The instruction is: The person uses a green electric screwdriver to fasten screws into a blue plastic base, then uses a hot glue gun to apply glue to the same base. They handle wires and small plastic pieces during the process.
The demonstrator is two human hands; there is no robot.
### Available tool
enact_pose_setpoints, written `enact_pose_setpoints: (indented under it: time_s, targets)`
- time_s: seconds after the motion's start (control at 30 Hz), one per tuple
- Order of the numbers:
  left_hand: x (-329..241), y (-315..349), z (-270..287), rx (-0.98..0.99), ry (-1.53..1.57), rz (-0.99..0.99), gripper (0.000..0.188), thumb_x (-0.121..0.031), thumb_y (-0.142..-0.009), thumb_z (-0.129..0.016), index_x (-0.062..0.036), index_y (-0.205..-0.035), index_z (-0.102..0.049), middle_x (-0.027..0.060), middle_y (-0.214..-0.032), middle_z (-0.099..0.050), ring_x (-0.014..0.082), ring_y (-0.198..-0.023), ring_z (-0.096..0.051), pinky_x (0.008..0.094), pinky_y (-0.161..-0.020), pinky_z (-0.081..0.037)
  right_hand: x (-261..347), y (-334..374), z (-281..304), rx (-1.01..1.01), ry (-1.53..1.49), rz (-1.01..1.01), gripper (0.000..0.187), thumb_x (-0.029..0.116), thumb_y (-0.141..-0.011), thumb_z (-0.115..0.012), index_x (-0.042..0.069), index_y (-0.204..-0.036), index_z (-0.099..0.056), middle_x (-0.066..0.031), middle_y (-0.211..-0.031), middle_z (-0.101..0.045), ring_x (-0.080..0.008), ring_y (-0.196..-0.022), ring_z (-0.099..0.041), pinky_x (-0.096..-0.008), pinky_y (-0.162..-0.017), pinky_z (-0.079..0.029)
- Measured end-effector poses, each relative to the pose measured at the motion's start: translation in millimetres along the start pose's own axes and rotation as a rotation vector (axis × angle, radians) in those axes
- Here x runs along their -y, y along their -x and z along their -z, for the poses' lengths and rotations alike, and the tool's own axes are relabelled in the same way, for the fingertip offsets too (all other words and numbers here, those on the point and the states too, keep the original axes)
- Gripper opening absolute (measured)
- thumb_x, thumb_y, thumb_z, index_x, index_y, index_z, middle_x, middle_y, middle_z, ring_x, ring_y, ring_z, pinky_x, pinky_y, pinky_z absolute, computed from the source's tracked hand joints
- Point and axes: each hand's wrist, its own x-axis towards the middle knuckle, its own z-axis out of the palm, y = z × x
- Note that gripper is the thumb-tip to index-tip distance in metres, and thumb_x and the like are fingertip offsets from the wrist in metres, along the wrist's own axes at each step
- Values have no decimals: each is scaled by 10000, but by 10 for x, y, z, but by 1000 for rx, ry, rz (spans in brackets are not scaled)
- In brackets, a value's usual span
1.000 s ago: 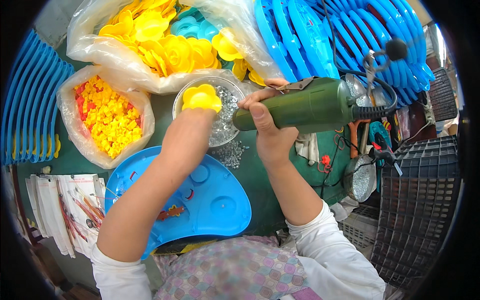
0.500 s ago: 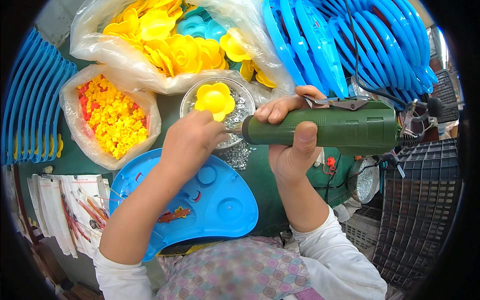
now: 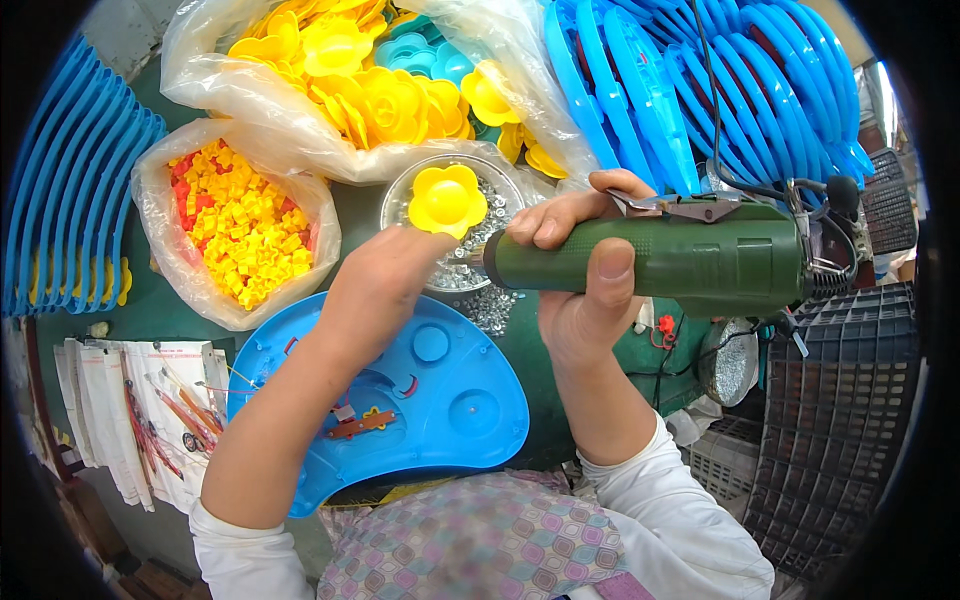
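My right hand point(image 3: 580, 315) grips a green electric screwdriver point(image 3: 680, 262), held level with its bit pointing left. At the bit, my left hand point(image 3: 385, 275) has its fingers closed in a pinch; what they hold is hidden behind them. Just beyond those fingertips, a yellow flower-shaped plastic piece point(image 3: 448, 200) lies on the metal bowl point(image 3: 392, 205) of small screws point(image 3: 490, 215). Under my left forearm rests a blue curved plastic shell point(image 3: 475, 370), with wires and a small brown circuit board point(image 3: 362, 426) inside it.
Plastic bags hold yellow flower pieces point(image 3: 335, 45) and small yellow and red parts point(image 3: 250, 225). Blue shells stand stacked at left point(image 3: 75, 180) and back right point(image 3: 770, 90). Wires point(image 3: 185, 420) lie on white sheets at left. A black crate point(image 3: 840, 420) stands at right.
The bowl, flower piece, bags and blue shell appear slightly farther right in the view. My left hand has shifted slightly at the bit; the right hand keeps its grip on the screwdriver.
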Motion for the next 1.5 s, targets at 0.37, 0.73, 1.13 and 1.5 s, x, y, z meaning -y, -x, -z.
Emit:
enact_pose_setpoints:
  time_s: [0.37,0.73,1.13,1.5]
  targets:
    - [-147,280,254,-63,398,337,333,49,-843,-720,-20,-1159,-643,128,-1005,-723,240,-941,-726,332,-828,-575,12,39,-204,28,-329,-35,612,361,-914,-754,-10,-1270,-423,-126,-830,-638,-240,-772,-664,-403,-782,-575]
    - [-131,760,420,-177,452,447,304,-51,-873,-763,-12,-1150,-643,116,-1000,-748,187,-912,-739,311,-820,-586,29,182,-500,167,-160,-89,662,581,-956,-608,42,-1281,-401,-80,-802,-581,-216,-735,-622,-389,-731,-555]
    - [-158,777,375,-170,412,359,259,-9,-865,-752,-21,-1110,-669,113,-1008,-734,206,-908,-732,312,-788,-585,48,225,-498,166,-111,-73,675,579,-964,-598,22,-1284,-392,-81,-800,-581,-216,-740,-625,-387,-732,-566]
    - [-132,795,268,-106,49,302,170,-96,-790,-789,-43,-936,-719,104,-813,-600,282,-752,-622,374,-668,-512,-3,258,-293,194,-68,-131,649,475,-942,-693,3,-1280,-401,-125,-837,-628,-240,-776,-663,-386,-764,-577]
